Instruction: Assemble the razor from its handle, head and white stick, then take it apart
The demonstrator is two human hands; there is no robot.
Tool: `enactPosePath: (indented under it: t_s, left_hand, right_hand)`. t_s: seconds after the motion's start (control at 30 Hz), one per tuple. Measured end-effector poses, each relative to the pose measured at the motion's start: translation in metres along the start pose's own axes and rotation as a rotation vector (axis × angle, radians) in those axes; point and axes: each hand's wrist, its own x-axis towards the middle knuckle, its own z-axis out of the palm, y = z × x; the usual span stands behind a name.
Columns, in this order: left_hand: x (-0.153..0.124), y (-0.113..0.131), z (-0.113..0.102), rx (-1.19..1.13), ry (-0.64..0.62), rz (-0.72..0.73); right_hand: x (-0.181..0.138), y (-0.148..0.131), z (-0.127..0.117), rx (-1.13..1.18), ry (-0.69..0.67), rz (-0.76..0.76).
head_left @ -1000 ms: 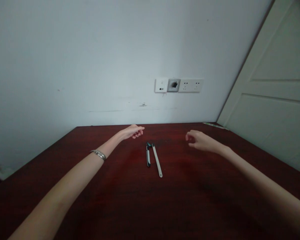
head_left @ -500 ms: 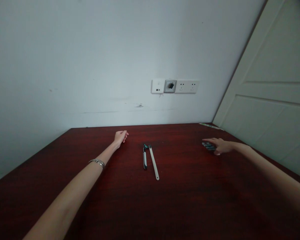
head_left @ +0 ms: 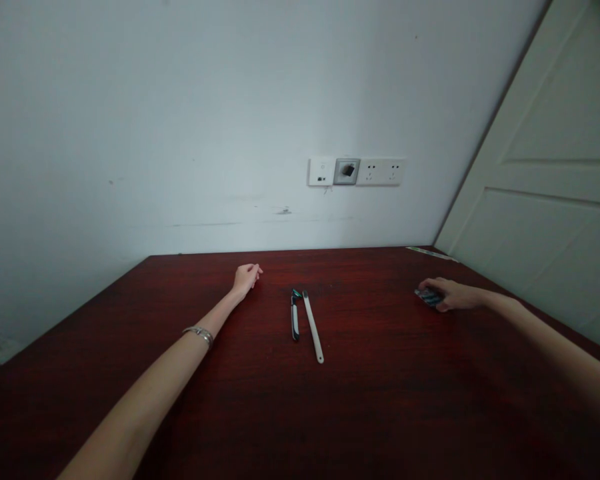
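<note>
Dark object [head_left: 429, 297] near right edge of surface [head_left: 370, 400]: right hand [head_left: 450, 295] now curls round it. Left hand [head_left: 246, 279] loosely curled, seemingly empty.

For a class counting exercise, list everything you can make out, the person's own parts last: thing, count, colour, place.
Wooden table: 1, dark red, foreground
Green-headed razor-like tool: 1, black and white, centre
Long flat stick: 1, white, beside that tool
Small patterned object: 1, dark, table's right
Thin strip: 1, green and white, table's far-right edge
Flat wall: 1, white, behind
Square wall plate: 1, grey with black fitting, on wall
Wall plates: 2, white, flanking grey one
Panelled door-like board: 1, off-white, right
Metal bracelet: 1, silver, left forearm
Left hand: 1, bare, left of tool
Right hand: 1, bare, around patterned object
</note>
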Motion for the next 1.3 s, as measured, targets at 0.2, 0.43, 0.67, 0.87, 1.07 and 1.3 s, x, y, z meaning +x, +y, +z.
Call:
enactPosePath:
  t_s: [0.2, 0.43, 0.67, 0.87, 1.07, 1.3]
  left_hand:
    - [0.001, -0.002, -0.001, 0.020, -0.009, 0.019]
    - [0.002, -0.002, 0.000, 0.036, -0.017, 0.031]
    - [0.002, -0.003, 0.000, 0.040, -0.007, 0.041]
    - [0.002, -0.002, -0.001, 0.028, -0.001, 0.039]
    - [0.001, -0.004, -0.001, 0.012, -0.006, 0.040]
    - [0.001, -0.004, 0.000, 0.004, -0.008, 0.040]
  right_hand:
    - [-0.001, 0.005, -0.005, 0.057, -0.107, -0.025]
    - [0.001, -0.025, -0.016, 0.023, -0.062, -0.087]
    - [0.021, -0.128, -0.024, 0.144, -0.097, -0.207]
    - [0.039, -0.196, -0.010, 0.154, -0.069, -0.391]
    - [0.049, -0.232, 0.003, 0.095, -0.069, -0.483]
    - [0.049, -0.242, 0.005, 0.071, -0.054, -0.520]
